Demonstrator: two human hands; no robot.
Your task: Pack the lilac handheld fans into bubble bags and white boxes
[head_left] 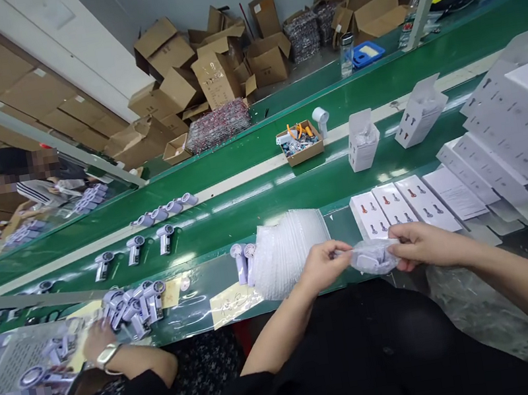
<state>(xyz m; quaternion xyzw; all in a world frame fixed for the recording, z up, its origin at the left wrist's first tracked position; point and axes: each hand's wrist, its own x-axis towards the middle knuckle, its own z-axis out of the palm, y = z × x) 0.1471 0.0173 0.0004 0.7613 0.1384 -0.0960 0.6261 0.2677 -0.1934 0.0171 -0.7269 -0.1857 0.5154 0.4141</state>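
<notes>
My left hand and my right hand both pinch a small white fan wrapped in a clear plastic bag, held between them just above the near edge of the green bench. A stack of clear plastic bags lies right behind my left hand. Two pale purple handheld fans lie to the left of that stack. A row of white printed boxes lies flat just beyond my right hand.
Standing white cartons and a small cardboard tray of parts ride the green conveyor. More white boxes are stacked at right. A co-worker's hand with a watch sits by a pile of fans at left. Cardboard boxes fill the back.
</notes>
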